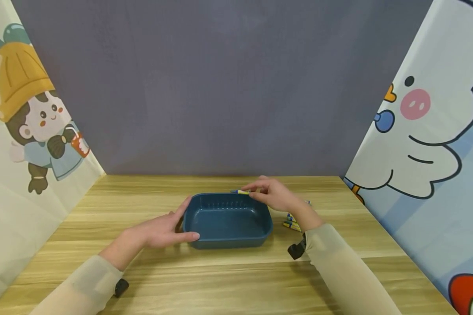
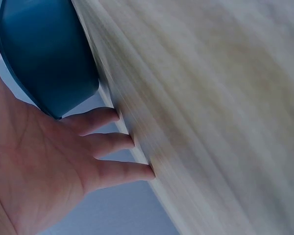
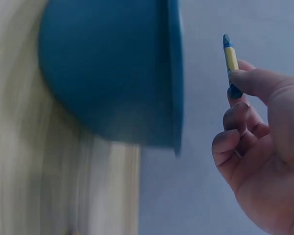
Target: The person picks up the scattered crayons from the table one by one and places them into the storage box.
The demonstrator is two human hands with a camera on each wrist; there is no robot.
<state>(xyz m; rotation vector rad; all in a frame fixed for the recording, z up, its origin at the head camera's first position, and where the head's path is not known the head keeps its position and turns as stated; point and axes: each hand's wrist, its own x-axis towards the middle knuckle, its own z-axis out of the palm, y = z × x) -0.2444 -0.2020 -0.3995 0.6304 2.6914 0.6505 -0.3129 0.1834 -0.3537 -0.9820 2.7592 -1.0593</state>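
A pale wood-grain counter [image 1: 205, 280] is carrying a glossy dark-teal rectangular dish [image 1: 228, 243]. The left hand [image 1: 161, 229] is touching its left end, fingers spread wide. The right hand [image 1: 273, 195] is pinching a slim yellow-and-blue crayon [image 1: 242, 192] over the far rim, its long axis running sideways along that rim, tip pointing left. The right forearm [image 1: 310, 218] is partly hiding other crayons [image 1: 292, 226].

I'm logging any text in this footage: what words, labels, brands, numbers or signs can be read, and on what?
No readable text.
Held crayon: any wrapper print is too small and blurred to read.
Loose crayons beside the blue dish: too small to read.
Blue dish: no lettering visible.
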